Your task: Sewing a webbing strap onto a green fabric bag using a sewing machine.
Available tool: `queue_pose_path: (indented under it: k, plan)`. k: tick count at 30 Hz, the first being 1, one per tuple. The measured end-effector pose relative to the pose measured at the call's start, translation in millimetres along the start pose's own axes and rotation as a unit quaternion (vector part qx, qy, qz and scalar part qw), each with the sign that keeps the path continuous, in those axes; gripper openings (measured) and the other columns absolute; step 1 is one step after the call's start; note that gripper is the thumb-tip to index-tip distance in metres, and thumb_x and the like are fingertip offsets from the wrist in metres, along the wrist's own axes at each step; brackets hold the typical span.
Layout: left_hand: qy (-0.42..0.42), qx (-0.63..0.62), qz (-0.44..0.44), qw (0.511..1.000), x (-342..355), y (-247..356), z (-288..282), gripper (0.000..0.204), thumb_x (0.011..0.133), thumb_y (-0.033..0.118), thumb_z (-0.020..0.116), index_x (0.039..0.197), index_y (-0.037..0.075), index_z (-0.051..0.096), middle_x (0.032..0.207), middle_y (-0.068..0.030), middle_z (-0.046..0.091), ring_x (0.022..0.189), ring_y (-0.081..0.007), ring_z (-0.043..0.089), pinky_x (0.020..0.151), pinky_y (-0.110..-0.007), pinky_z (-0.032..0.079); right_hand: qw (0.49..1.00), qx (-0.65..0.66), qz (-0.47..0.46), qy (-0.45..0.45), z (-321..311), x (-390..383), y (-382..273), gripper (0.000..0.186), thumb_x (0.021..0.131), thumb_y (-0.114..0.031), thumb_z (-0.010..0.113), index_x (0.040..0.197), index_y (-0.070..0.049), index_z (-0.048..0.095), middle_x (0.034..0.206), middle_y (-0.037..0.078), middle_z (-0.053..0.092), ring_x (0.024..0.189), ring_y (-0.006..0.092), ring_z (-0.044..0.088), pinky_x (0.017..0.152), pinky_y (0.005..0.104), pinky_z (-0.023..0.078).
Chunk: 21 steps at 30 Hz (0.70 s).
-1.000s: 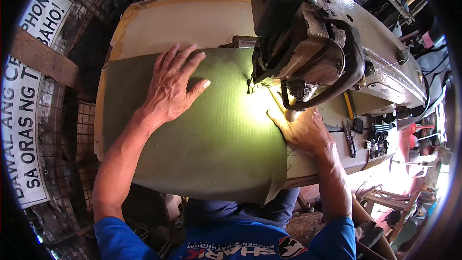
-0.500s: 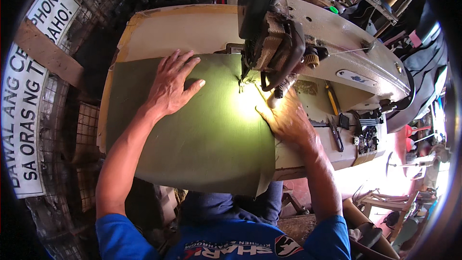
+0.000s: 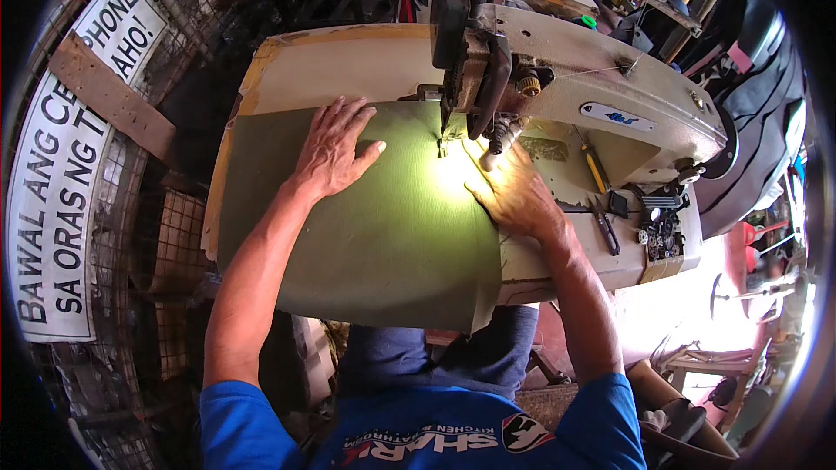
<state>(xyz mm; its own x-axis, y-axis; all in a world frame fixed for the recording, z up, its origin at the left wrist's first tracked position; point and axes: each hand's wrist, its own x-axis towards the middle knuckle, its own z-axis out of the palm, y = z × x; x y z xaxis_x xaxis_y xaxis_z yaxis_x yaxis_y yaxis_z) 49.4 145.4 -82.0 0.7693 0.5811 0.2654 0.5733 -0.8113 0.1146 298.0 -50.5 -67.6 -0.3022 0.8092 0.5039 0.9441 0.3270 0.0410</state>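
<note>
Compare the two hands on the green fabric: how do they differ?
The left hand lies flat with fingers spread, well left of the needle; the right hand sits at the fabric's right edge, close under the sewing machine head, in the lamp's glare. Both press on the green fabric.

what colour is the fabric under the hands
Olive green fabric, plain with no pattern; the head view shows it.

The green cloth [image 3: 366, 226] looks matt and finely woven, with a bright spot of lamp light near the needle. The sewing machine [image 3: 557, 87] has cream painted metal, worn and dirty, with dark metal parts at its head. The table top [image 3: 348, 65] looks like smooth, pale laminate with chipped edges.
</note>
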Motion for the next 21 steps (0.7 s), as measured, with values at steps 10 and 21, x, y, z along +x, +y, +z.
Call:
queue_pose_path:
  k: [10,21]
  plan:
    - [0.023,-0.013,0.023,0.999,2,5,-4,0.061,0.096,0.043,0.057,0.143,0.005,0.046,0.152,-0.0178,0.039,0.144,-0.036,0.032,0.119,-0.05,0.024,0.993,-0.068,-0.094,-0.034,11,-12,11,0.031,0.085,-0.022,0.062,0.108,-0.002,0.065,0.1,0.014,0.064,0.105,0.0329,0.059,0.1,0.0469,0.044]
    - [0.061,-0.061,-0.086,0.993,-211,-39,-135,0.033,0.094,0.02,0.062,0.114,-0.007,0.061,0.106,-0.0195,0.066,0.095,-0.0341,0.066,0.086,-0.038,0.053,0.96,0.209,0.187,0.006,33,-25,42,0.046,0.105,-0.022,0.035,0.145,-0.001,0.045,0.149,0.017,0.045,0.141,0.0276,0.038,0.118,0.0372,0.026]
